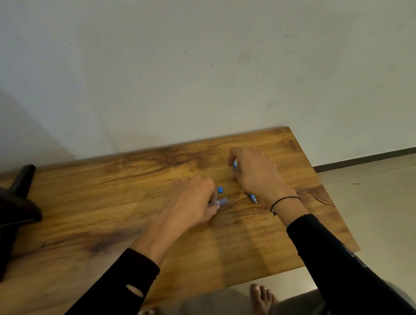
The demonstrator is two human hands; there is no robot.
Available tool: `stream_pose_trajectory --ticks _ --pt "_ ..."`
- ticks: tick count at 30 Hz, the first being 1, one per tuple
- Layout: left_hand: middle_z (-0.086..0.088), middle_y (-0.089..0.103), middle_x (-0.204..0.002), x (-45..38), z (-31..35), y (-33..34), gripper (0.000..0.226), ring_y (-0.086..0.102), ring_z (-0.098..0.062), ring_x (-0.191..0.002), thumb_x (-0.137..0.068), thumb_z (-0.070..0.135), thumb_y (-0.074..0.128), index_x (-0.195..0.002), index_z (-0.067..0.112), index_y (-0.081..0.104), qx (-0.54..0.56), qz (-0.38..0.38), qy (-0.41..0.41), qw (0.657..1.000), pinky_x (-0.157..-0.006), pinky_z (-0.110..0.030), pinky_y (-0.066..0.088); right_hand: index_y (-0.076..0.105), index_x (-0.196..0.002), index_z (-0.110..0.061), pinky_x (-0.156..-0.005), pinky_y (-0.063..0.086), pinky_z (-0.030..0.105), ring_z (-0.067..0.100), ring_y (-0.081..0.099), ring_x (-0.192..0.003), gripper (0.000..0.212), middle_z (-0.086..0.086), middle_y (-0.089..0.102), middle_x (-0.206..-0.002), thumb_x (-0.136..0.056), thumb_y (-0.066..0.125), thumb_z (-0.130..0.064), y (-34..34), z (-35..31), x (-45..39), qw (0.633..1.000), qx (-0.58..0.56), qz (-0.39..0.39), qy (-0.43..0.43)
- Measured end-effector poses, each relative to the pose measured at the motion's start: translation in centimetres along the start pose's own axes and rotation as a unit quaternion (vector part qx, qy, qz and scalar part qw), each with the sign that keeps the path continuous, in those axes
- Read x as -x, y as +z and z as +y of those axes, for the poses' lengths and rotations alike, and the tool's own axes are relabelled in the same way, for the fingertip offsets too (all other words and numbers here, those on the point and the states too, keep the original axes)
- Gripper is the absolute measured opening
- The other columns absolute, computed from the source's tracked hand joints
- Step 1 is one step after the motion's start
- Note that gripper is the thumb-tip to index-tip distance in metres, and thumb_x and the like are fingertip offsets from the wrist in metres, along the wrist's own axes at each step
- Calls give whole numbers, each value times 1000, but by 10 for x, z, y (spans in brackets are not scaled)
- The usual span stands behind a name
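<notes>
On the wooden table [106, 218] my left hand [193, 202] pinches a short clear tube-like pen part [222, 202] that lies low on the wood. A small blue cap piece [220, 189] sits loose just above it, between my hands. My right hand [254, 173] curls round a light blue pen [252, 197]; its tip sticks out under the wrist and another bit of blue shows at the fingers. A black cord band is on my right wrist.
A black stand with crossed legs [9, 212] occupies the table's left end. The table's back edge meets a plain wall; its right edge drops to a pale floor [384, 204]. My bare feet [261, 302] show below the front edge.
</notes>
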State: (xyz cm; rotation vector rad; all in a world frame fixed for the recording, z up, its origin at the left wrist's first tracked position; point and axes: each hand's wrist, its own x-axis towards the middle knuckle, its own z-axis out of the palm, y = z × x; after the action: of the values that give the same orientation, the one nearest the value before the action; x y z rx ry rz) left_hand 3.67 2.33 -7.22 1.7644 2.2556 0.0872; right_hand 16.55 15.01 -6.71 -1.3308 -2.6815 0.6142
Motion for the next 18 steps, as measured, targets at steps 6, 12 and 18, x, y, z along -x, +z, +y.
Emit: stream_pose_trajectory --ticks 6,12,18 --pt "15 76 -84 4 -26 -16 11 75 -16 -89 -86 39 78 -82 30 74 11 27 -34 999 -64 -32 47 64 -111 -17 -72 41 39 36 67 -104 18 6 63 -116 -97 73 -12 7 -21 16 989 70 -47 -119" --pt "12 75 -86 7 -25 -23 15 74 -18 -89 -88 43 78 -83 30 73 17 30 -23 999 -69 -34 53 60 -109 -16 -69 36 40 36 68 -98 15 8 62 -114 -99 65 -5 16 -29 25 981 131 -36 -142" --pt "12 74 -86 8 -22 -28 13 73 -20 -95 -89 41 77 -86 32 68 45 44 -33 997 -72 -34 46 62 -80 -18 -57 43 23 21 68 -77 19 -4 68 -76 -87 76 -7 13 -16 7 994 -70 -51 -63"
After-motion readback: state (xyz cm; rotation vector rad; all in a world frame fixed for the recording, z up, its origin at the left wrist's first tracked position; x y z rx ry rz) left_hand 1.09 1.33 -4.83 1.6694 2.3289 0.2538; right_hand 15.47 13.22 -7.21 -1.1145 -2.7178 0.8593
